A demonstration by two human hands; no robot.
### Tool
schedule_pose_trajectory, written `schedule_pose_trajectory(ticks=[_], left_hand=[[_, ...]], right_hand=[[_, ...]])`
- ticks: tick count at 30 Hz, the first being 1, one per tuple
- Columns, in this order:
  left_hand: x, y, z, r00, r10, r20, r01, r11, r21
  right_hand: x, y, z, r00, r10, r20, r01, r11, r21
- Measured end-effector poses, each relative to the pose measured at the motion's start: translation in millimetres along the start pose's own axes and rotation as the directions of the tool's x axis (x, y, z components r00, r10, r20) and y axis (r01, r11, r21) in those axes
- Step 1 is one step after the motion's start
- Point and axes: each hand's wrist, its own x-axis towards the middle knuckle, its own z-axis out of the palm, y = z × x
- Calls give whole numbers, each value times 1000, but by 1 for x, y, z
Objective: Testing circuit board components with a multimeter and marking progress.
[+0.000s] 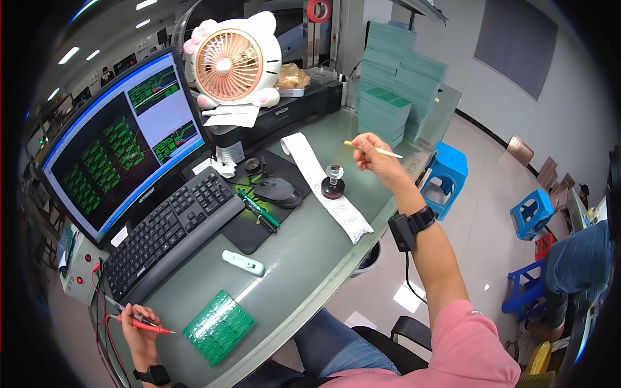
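Observation:
My left hand [141,336] is closed around a red test probe [143,325], its thin metal tip pointing right toward a green circuit board panel [218,328] on the desk. A second, greyish probe [116,306] also runs into that hand; part of it is hidden by the fingers. My right hand [380,161] is raised at the desk's right side and pinches a slim white and yellow pen [390,153], its dark tip to the left. Below that hand, a round stamp with a clear knob [333,184] stands on a long printed paper strip [354,220].
A monitor [103,139] and black keyboard [171,226] fill the left. Near the middle lie a mouse [277,192], green pens [260,212] and a pale green thermometer-like device [243,263]. Behind stand a fan [228,64], a printer [291,113] and stacked green boards [385,113].

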Motion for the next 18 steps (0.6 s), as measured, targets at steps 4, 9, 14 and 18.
schedule_pose_trajectory(ticks=[4,9,14,18], left_hand=[[9,11,-20,980,-199,-1,186,917,354],[10,29,-36,915,-393,-89,311,548,777],[-45,59,39,860,-501,97,147,426,893],[-69,38,157,679,-415,606,-376,511,773]], right_hand=[[-1,18,3,997,-24,74,41,971,-234],[-2,24,17,934,-184,305,331,767,-550],[1,22,18,892,-174,418,412,693,-591],[7,21,15,879,-226,421,447,700,-557]])
